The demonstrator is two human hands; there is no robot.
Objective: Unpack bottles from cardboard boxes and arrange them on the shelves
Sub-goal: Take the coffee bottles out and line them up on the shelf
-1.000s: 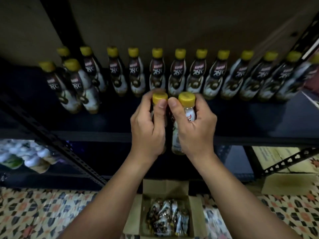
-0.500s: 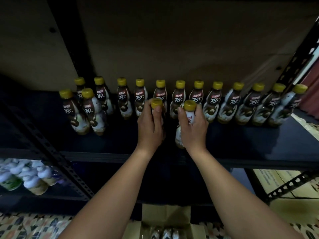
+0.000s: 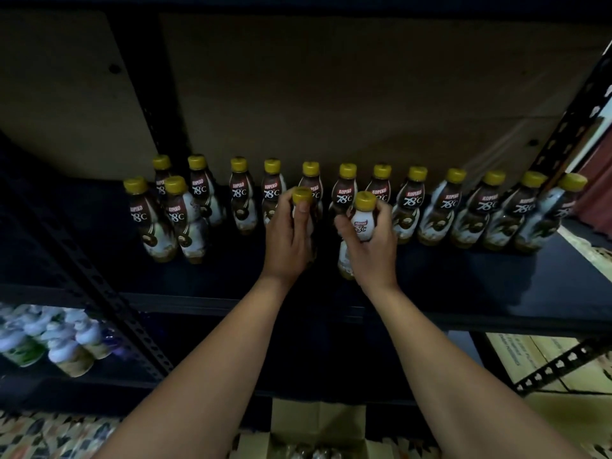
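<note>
My left hand (image 3: 287, 240) grips a yellow-capped coffee bottle (image 3: 302, 197), its thumb just under the cap. My right hand (image 3: 371, 246) grips a second such bottle (image 3: 362, 223), its white label facing me. Both bottles are upright over the dark shelf (image 3: 463, 276), just in front of a long back row of the same bottles (image 3: 447, 207). Two more bottles (image 3: 175, 220) stand in a front row at the left. An open cardboard box (image 3: 318, 435) with bottle tops sits on the floor below.
A slanted perforated black upright (image 3: 99, 286) crosses the left side; another brace (image 3: 563, 362) sits at lower right. White-capped bottles (image 3: 49, 339) fill the lower shelf at left. A brown back panel (image 3: 331, 94) closes the shelf behind. Bare shelf surface lies right of my hands.
Both hands carried their bottles up from above the box and farther in over the shelf, and they have spread slightly apart. The right bottle has turned its label toward me.
</note>
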